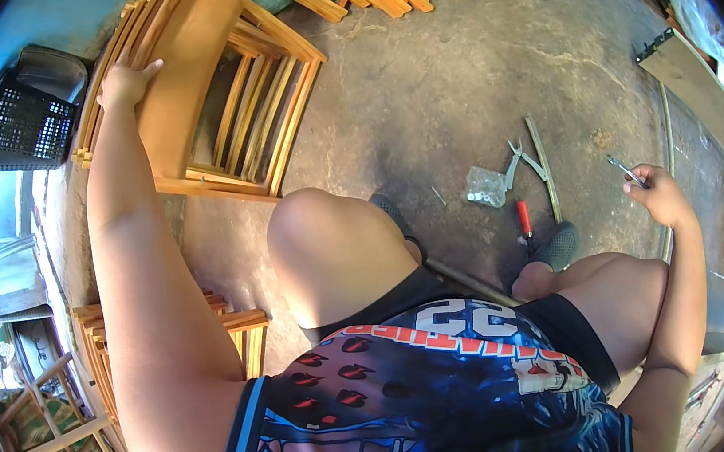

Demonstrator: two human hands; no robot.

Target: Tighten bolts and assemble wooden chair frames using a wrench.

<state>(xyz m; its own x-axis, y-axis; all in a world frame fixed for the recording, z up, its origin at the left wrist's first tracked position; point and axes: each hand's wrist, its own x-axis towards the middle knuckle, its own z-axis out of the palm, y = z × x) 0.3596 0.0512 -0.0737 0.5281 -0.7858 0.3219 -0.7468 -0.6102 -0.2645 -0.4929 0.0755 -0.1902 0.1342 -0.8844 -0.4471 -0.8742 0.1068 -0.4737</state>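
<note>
Head view, pliers (517,152), bag (488,183) between splayed left hand (124,85) and right hand (664,197) pinching tool (618,165)

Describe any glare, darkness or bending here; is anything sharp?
Head view: black fills the corners; head view: bright bluish glare washes out the left side around the black basket; head view: fisheye bending shows toward the rim, while the right hand and its metal tool look fairly sharp.
</note>
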